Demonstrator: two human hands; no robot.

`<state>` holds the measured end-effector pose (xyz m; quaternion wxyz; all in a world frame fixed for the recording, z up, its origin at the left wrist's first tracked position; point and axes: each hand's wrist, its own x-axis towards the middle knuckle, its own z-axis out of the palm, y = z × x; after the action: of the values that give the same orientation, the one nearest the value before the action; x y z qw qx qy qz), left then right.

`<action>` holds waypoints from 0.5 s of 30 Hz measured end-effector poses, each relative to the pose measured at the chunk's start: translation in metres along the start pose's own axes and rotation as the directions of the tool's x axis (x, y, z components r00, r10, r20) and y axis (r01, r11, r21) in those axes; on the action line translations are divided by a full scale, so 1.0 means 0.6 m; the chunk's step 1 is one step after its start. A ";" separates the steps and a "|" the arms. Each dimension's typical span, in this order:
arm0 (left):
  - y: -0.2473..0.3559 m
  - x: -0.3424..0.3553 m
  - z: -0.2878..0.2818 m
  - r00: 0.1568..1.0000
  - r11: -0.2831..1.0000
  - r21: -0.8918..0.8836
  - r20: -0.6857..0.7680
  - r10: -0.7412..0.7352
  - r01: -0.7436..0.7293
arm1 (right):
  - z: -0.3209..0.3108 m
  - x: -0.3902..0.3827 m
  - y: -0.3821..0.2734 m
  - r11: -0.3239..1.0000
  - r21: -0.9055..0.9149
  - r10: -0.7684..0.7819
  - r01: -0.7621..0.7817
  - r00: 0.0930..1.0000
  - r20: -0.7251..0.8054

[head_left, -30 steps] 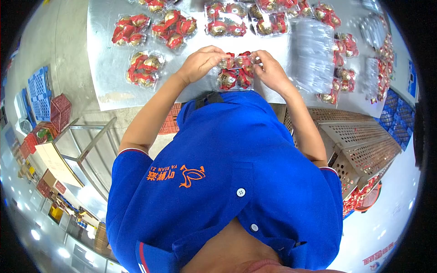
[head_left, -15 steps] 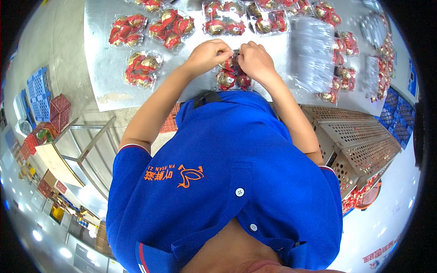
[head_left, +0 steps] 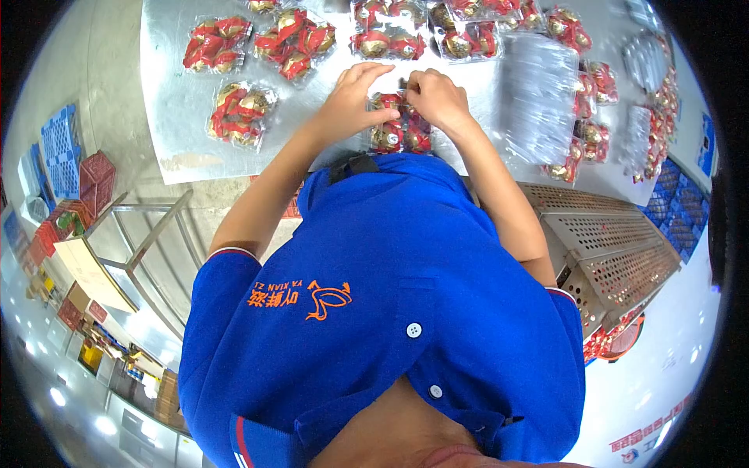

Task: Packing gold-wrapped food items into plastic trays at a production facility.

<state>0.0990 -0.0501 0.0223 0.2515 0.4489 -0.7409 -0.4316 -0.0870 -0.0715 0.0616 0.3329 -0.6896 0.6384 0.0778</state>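
Close in front of me on the metal table (head_left: 183,160) lies a clear plastic pack (head_left: 388,139) of round pieces wrapped in red and gold. My left hand (head_left: 347,103) is at its left side, thumb and fingers spread apart, with the thumb over the pack's left edge. At the pack's far right corner my right hand (head_left: 438,97) has its fingers curled in and pinched on it; the fingertips are partly hidden.
Similar packs lie on the left (head_left: 241,115), with more along the far side (head_left: 388,31). A stack of clear plastic trays (head_left: 540,97) stands to the right, further packs (head_left: 594,134) beyond it. A perforated metal bin (head_left: 605,234) adjoins the table's near right edge.
My left hand has let go of the pack's far edge, opening its fingers and drawing slightly left. The right hand stays pinched at the far right corner.
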 end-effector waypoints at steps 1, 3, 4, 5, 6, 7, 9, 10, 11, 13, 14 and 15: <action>0.001 -0.007 -0.001 0.992 0.998 0.050 -0.121 0.048 -0.042 | 0.000 -0.001 -0.004 0.999 -0.018 0.034 -0.033 0.999 0.012; 0.007 -0.033 -0.007 0.990 0.993 -0.038 -0.085 -0.110 0.108 | -0.004 -0.004 -0.017 0.997 -0.039 0.074 -0.073 0.997 0.012; 0.010 -0.044 -0.013 0.965 0.960 -0.118 -0.040 -0.261 0.254 | -0.006 -0.005 -0.023 0.992 -0.061 0.112 -0.111 0.994 0.009; 0.005 -0.056 -0.013 0.964 0.959 -0.117 -0.040 -0.262 0.256 | -0.007 -0.005 -0.024 0.992 -0.060 0.110 -0.109 0.994 0.011; -0.007 -0.073 -0.006 0.911 0.877 -0.246 0.112 -0.398 0.413 | -0.008 -0.003 -0.024 0.988 -0.124 0.086 -0.087 0.996 -0.011; -0.009 -0.085 -0.004 0.823 0.751 -0.339 0.276 -0.496 0.567 | -0.006 -0.001 -0.025 0.980 -0.186 0.060 -0.065 0.998 -0.031; -0.007 -0.101 0.011 0.793 0.682 -0.405 0.313 -0.523 0.610 | 0.006 0.010 -0.020 0.985 -0.152 0.074 -0.078 0.997 -0.031; -0.003 -0.101 0.017 0.764 0.607 -0.466 0.353 -0.540 0.644 | 0.012 0.018 -0.015 0.988 -0.121 0.093 -0.096 0.995 -0.035; -0.004 -0.099 0.022 0.766 0.610 -0.465 0.354 -0.537 0.642 | 0.020 0.031 -0.005 0.988 -0.120 0.095 -0.098 0.995 -0.038; -0.005 -0.089 0.029 0.732 0.496 -0.573 0.308 -0.608 0.653 | 0.032 0.052 0.011 0.999 0.030 0.017 -0.024 0.973 0.229; -0.003 -0.085 0.032 0.734 0.498 -0.573 0.307 -0.605 0.651 | 0.035 0.055 0.012 0.999 0.028 0.018 -0.025 0.974 0.225; 0.001 -0.079 0.035 0.728 0.527 -0.540 0.268 -0.631 0.656 | 0.040 0.058 0.013 1.000 -0.007 0.025 -0.024 0.974 0.223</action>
<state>0.1049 0.0004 0.0127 0.1890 0.5768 -0.3498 -0.7136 -0.0803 -0.0866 0.0219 0.4001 -0.6693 0.6052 0.1602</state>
